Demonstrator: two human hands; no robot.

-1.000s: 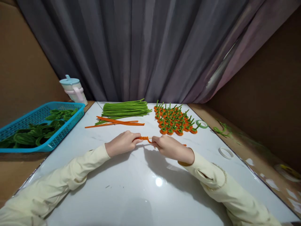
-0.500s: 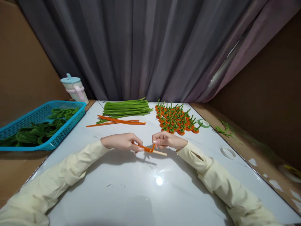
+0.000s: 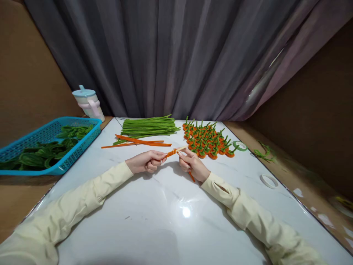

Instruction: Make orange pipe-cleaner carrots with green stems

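Note:
My left hand [image 3: 147, 161] is closed on one end of a thin pale wooden stick [image 3: 182, 148], which tilts up to the right. An orange pipe cleaner [image 3: 171, 153] is coiled around the stick just beyond my left fingertips. My right hand [image 3: 194, 164] pinches the pipe cleaner beside the coil; its loose end sticks out below the palm. Behind the hands lie a few straight orange pipe cleaners [image 3: 138, 141] and a bundle of green pipe cleaners [image 3: 149, 126]. Many small orange coils with green stems [image 3: 208, 140] stand grouped beyond my right hand.
At the left sits a blue basket [image 3: 62, 167] holding green fuzzy leaves [image 3: 41, 154]; a lidded cup [image 3: 88, 105] stands behind it. On the right are a green tape roll [image 3: 240, 146], a white tape roll [image 3: 269, 181] and green scraps [image 3: 263, 151]. A grey curtain [image 3: 154, 55] hangs behind the white table [image 3: 132, 235].
The stick's free end has swung from pointing down-right to pointing up-right. My right hand has moved lower and right, and the pipe cleaner's tail now shows below it.

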